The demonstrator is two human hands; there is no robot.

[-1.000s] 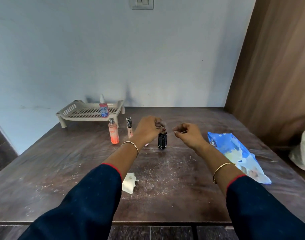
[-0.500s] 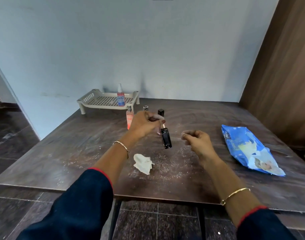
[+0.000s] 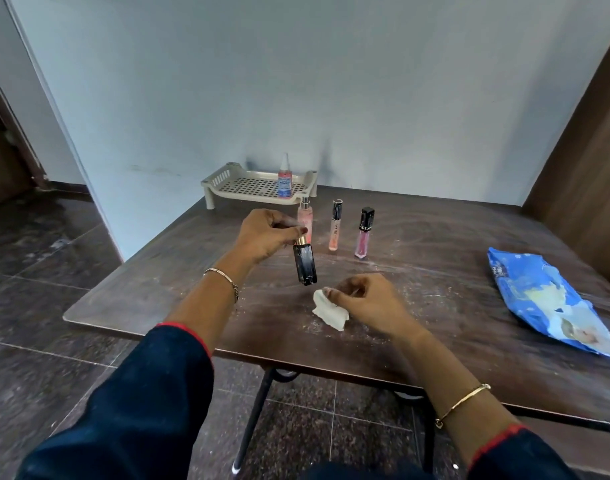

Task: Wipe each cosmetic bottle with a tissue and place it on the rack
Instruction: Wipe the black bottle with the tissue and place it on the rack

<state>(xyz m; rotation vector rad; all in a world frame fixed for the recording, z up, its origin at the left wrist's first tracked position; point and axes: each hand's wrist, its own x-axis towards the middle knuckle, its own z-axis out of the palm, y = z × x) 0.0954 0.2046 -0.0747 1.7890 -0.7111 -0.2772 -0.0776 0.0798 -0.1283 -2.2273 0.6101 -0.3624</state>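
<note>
**Black bottle lifted, tissue being gathered for the wipe**

The left hand (image 3: 267, 233) has its grip closed on the gold neck of a small rectangular black glass bottle (image 3: 305, 264), which hangs slightly tilted in the air above the dark brown wooden table (image 3: 435, 299). The right hand (image 3: 360, 299) rests low on the table with its fingertips pinched on a crumpled white tissue (image 3: 327, 311) that lies on the surface just below the bottle.

The step in hand looks like the start of the wipe for this bottle: tissue in one hand, bottle in the other, the two not yet touching. The next move calls for raising the tissue to the bottle's body and rubbing round it while the left hand keeps hold at the neck, then carrying it to the cream slotted plastic rack (image 3: 258, 187) at the far edge. One clear bottle with a red and blue label (image 3: 284, 180) already stands there. A pink spray bottle (image 3: 305, 216), a peach lip-gloss tube (image 3: 335, 225) and a purple lip-gloss tube (image 3: 364, 233) wait upright between rack and hands.

The pink bottle's lower part is hidden behind the left hand. Label text is too small to read. A blue plastic tissue packet (image 3: 545, 299) lies at the right, cut off by the frame.
</note>
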